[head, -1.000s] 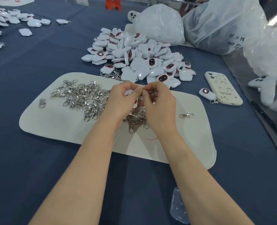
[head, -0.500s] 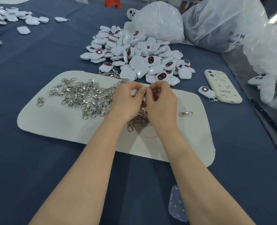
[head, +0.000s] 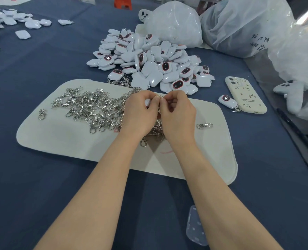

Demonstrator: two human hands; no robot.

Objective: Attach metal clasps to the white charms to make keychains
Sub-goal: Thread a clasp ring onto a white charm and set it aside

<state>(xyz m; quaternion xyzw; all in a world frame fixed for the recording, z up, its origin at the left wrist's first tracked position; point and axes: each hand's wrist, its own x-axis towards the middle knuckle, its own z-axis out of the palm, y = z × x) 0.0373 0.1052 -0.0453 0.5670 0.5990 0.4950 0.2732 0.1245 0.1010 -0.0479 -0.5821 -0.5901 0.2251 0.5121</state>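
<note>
Both hands meet over the middle of the mat [head: 59,141], fingertips touching. The left hand [head: 138,116] has its fingers curled round a charm [head: 147,102], of which only a white sliver shows between thumb and forefinger. The right hand [head: 179,116] is curled too, thumb and forefinger pinching a clasp [head: 160,97] at the charm's top edge. Only a thin bit of metal ring shows there, and I cannot tell whether it is hooked on. Under and left of the hands, a clasp heap [head: 90,109] covers much of the mat's left half. A stray clasp [head: 42,114] lies at the mat's left end, a second stray [head: 204,125] near its right end. The charm pile [head: 149,60] sits on the cloth [head: 23,177] just beyond the mat's far edge. Right of the mat lies a phone [head: 245,94], with a finished keychain [head: 226,101] just beside it. Bags [head: 175,24] stand past the charm pile, farther from the mat.
</note>
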